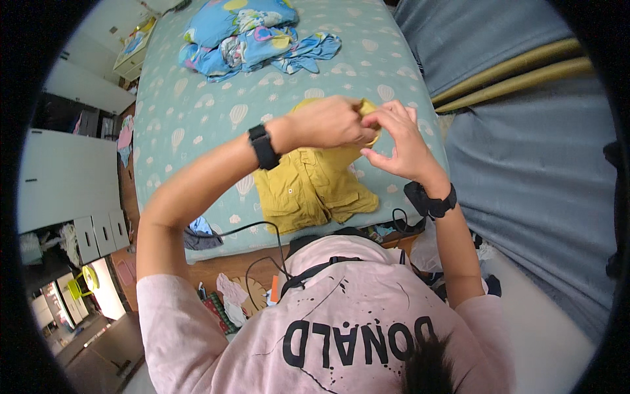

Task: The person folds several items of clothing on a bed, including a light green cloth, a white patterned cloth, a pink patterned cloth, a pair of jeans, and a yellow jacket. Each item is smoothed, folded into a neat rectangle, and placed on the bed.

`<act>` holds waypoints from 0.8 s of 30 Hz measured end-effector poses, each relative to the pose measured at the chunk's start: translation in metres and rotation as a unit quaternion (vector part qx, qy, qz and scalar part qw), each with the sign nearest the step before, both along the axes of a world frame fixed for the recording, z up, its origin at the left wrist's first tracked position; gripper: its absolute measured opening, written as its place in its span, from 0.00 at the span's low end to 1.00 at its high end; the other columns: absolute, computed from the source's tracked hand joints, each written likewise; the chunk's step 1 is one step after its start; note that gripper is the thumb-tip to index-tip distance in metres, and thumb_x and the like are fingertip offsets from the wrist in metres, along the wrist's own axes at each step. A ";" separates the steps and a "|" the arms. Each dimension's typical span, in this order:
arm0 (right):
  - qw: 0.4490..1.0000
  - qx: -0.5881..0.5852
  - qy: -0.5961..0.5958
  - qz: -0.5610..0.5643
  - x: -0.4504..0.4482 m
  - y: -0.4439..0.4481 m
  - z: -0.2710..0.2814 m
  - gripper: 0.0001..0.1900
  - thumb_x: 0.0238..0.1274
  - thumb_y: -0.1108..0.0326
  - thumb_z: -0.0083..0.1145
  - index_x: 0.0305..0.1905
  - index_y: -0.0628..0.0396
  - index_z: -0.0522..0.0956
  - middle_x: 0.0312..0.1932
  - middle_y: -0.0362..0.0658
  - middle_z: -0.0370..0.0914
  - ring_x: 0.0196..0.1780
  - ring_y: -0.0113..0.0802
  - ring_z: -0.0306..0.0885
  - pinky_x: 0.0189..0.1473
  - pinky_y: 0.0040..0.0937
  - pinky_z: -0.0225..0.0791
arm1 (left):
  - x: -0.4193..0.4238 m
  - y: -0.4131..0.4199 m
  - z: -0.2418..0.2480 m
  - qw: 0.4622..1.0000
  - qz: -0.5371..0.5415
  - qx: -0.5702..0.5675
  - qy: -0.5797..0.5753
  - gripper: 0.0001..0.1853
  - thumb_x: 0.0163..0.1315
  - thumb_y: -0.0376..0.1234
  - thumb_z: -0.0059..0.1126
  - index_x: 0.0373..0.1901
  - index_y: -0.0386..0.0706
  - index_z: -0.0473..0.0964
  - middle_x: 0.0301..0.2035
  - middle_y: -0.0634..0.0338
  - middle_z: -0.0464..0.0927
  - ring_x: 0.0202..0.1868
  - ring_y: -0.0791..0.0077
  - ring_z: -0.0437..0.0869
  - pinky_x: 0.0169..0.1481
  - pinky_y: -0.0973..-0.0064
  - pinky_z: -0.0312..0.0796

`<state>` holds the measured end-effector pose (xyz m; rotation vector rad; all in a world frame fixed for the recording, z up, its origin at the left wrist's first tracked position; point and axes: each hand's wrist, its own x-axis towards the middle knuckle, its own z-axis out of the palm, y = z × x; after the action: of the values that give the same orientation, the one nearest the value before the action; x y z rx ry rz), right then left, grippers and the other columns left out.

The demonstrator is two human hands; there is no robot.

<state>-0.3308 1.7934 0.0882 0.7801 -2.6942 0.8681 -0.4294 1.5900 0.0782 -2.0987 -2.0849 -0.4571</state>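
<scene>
Yellow fabric shorts [310, 192] with flap pockets lie near the bed's close edge, and more yellow cloth rises from them to my hands. My left hand [334, 123], reaching in from the left with a black wrist strap, is closed on the yellow cloth at its upper right part. Facing it from the right, my right hand [396, 138] has its fingertips at the same bit of cloth, thumb and fingers curved apart. Whether its fingers pinch the cloth is not plain.
A bed with a teal balloon-print sheet [206, 128] spans the middle. Blue patterned bedding [256, 42] lies at its far end. Grey-blue curtains [536, 143] hang on the right; white drawers [101, 236] stand left. A dark cable [251, 224] crosses the bed's near edge.
</scene>
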 end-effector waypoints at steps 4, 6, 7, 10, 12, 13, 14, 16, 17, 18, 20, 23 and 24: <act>0.994 0.069 -0.053 -0.066 0.007 0.001 -0.006 0.18 0.56 0.50 0.72 0.35 0.53 0.81 0.33 0.41 0.72 0.46 0.37 0.68 0.58 0.39 0.49 | -0.017 0.018 0.010 0.994 -0.038 -0.076 0.062 0.14 0.58 0.46 0.64 0.37 0.48 0.76 0.24 0.59 0.81 0.38 0.58 0.82 0.54 0.64 0.69; 0.992 0.070 -0.079 -0.072 0.009 0.006 -0.012 0.16 0.58 0.53 0.71 0.32 0.54 0.81 0.30 0.40 0.70 0.44 0.37 0.68 0.57 0.39 0.49 | -0.025 0.017 0.011 0.989 -0.062 -0.128 0.044 0.15 0.57 0.47 0.65 0.37 0.48 0.77 0.25 0.61 0.82 0.40 0.58 0.83 0.60 0.59 0.64; 0.983 0.092 -0.126 -0.096 0.011 0.010 -0.014 0.15 0.60 0.54 0.70 0.30 0.54 0.80 0.28 0.40 0.70 0.43 0.36 0.68 0.56 0.39 0.49 | -0.029 0.018 0.011 0.987 -0.079 -0.139 0.035 0.15 0.57 0.47 0.66 0.37 0.48 0.78 0.26 0.61 0.82 0.41 0.59 0.83 0.63 0.57 0.62; 0.993 0.079 -0.002 -0.084 0.015 0.022 -0.015 0.15 0.61 0.57 0.69 0.27 0.55 0.80 0.25 0.39 0.67 0.39 0.36 0.67 0.54 0.38 0.49 | -0.043 0.031 0.016 0.988 -0.090 -0.074 0.098 0.07 0.61 0.40 0.61 0.36 0.49 0.79 0.36 0.66 0.83 0.50 0.67 0.81 0.71 0.51 0.54; 0.993 0.063 0.030 -0.098 0.019 0.032 -0.011 0.13 0.62 0.60 0.69 0.28 0.55 0.81 0.25 0.39 0.67 0.38 0.36 0.68 0.53 0.38 0.51 | -0.047 0.043 0.020 0.982 -0.092 -0.014 0.163 0.04 0.62 0.33 0.55 0.37 0.48 0.78 0.43 0.69 0.80 0.55 0.74 0.78 0.74 0.54 0.54; 0.993 0.043 0.015 -0.107 0.023 0.036 -0.010 0.12 0.62 0.60 0.68 0.28 0.55 0.82 0.26 0.39 0.68 0.38 0.36 0.68 0.53 0.38 0.51 | -0.046 0.049 0.020 0.983 -0.097 0.028 0.153 0.04 0.62 0.33 0.55 0.38 0.48 0.78 0.43 0.69 0.80 0.56 0.74 0.77 0.74 0.54 0.55; 0.993 0.022 -0.002 -0.119 0.027 0.042 -0.008 0.11 0.63 0.61 0.68 0.29 0.55 0.82 0.26 0.40 0.69 0.38 0.36 0.68 0.53 0.37 0.51 | -0.043 0.055 0.020 0.984 -0.096 0.052 0.143 0.05 0.62 0.33 0.55 0.38 0.47 0.77 0.44 0.69 0.79 0.56 0.74 0.77 0.73 0.55 0.56; 0.990 0.015 -0.031 -0.140 0.037 0.054 -0.005 0.07 0.65 0.64 0.66 0.34 0.55 0.85 0.28 0.40 0.72 0.38 0.36 0.69 0.54 0.36 0.51 | -0.033 0.065 0.014 0.982 -0.084 0.085 0.147 0.10 0.64 0.32 0.54 0.46 0.48 0.77 0.50 0.67 0.76 0.58 0.73 0.76 0.72 0.56 0.58; 0.988 0.027 -0.042 -0.149 0.041 0.058 -0.006 0.07 0.66 0.64 0.65 0.35 0.55 0.84 0.29 0.41 0.73 0.38 0.36 0.69 0.54 0.37 0.51 | -0.027 0.068 0.006 0.989 -0.055 0.111 0.082 0.12 0.64 0.32 0.55 0.49 0.48 0.76 0.52 0.66 0.75 0.59 0.72 0.76 0.71 0.55 0.59; 0.986 0.031 -0.050 -0.158 0.046 0.061 -0.009 0.07 0.66 0.64 0.64 0.36 0.56 0.84 0.29 0.41 0.74 0.38 0.36 0.69 0.54 0.37 0.51 | -0.019 0.070 -0.005 0.987 -0.036 0.157 0.012 0.14 0.64 0.31 0.57 0.52 0.48 0.75 0.54 0.65 0.74 0.60 0.71 0.75 0.71 0.55 0.59; 0.982 0.030 -0.071 -0.175 0.054 0.069 -0.015 0.08 0.68 0.65 0.62 0.39 0.57 0.84 0.32 0.41 0.74 0.41 0.37 0.68 0.55 0.36 0.52 | -0.011 0.076 -0.030 0.976 0.004 0.150 -0.156 0.30 0.60 0.34 0.68 0.64 0.48 0.68 0.63 0.59 0.69 0.67 0.61 0.71 0.71 0.56 0.59; 0.976 -0.003 -0.094 -0.195 0.068 0.078 -0.026 0.09 0.70 0.65 0.59 0.42 0.59 0.83 0.35 0.43 0.74 0.43 0.38 0.66 0.55 0.35 0.53 | 0.003 0.083 -0.081 0.943 0.064 0.192 -0.265 0.37 0.58 0.44 0.70 0.68 0.46 0.65 0.65 0.54 0.70 0.68 0.54 0.70 0.72 0.55 0.58; 0.975 -0.028 -0.085 -0.201 0.074 0.081 -0.030 0.08 0.70 0.66 0.59 0.42 0.60 0.82 0.34 0.43 0.74 0.42 0.38 0.66 0.55 0.35 0.53 | 0.002 0.083 -0.098 0.929 0.055 0.184 -0.315 0.50 0.51 0.48 0.77 0.74 0.46 0.59 0.67 0.48 0.68 0.71 0.45 0.66 0.74 0.51 0.55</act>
<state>-0.2572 1.8741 0.0583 0.1372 -2.8087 0.9358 -0.4275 1.6733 -0.0199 -1.7419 -2.1526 -1.5382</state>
